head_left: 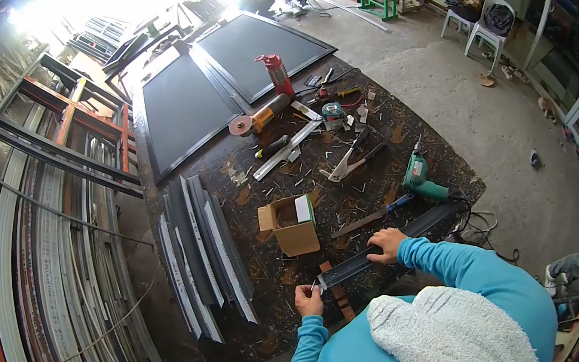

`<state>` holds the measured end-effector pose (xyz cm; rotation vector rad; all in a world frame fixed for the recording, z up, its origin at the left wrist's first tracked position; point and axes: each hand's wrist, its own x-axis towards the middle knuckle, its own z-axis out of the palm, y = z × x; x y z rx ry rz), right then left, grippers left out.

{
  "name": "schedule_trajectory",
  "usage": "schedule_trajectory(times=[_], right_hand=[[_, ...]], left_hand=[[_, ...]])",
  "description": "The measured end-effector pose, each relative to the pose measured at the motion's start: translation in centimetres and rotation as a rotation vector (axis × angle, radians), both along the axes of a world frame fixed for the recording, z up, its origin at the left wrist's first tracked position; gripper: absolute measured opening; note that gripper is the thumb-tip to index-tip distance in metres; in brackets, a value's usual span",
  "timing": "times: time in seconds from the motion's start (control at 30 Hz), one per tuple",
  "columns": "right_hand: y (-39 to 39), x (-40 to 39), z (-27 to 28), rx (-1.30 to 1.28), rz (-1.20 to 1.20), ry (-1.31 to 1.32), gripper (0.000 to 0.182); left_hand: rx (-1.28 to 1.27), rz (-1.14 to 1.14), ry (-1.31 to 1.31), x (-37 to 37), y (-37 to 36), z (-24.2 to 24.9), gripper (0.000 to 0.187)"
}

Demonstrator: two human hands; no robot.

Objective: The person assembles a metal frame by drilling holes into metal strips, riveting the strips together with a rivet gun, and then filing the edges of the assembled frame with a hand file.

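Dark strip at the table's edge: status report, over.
Right hand on the dark strip, left hand at its left end. Strip along table edge. Open box close by, off the strip; green drill near far end.

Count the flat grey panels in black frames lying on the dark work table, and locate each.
2: one grey panel along the left edge of the dark work table, the other panel beside it, farther right. Any underneath would be hidden.

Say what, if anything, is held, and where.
Right hand holds the dark bar partway along its length. Left hand is at one end; whether it pinches the bar or something small there can't be told.
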<state>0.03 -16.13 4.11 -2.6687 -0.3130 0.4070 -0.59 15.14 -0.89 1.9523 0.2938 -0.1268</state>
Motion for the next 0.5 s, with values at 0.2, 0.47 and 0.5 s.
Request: schedule_trajectory(times=[0.2, 0.47, 0.5], right_hand=[[-0.1, -0.1, 0.2, 0.009, -0.006, -0.005, 0.053], [-0.1, -0.1, -0.3, 0.047, -0.009, -0.037, 0.051], [-0.2, -0.1, -0.4, 0.048, -0.008, -0.042, 0.051]], left_hand=[[0.014, 0.008, 0.037, 0.1, 0.6, -1.7, 0.020], [0.063, 0.016, 0.022, 0.1, 0.2, -1.1, 0.021], [0.088, 0.012, 0.000, 0.0, 0.2, -1.1, 0.021]])
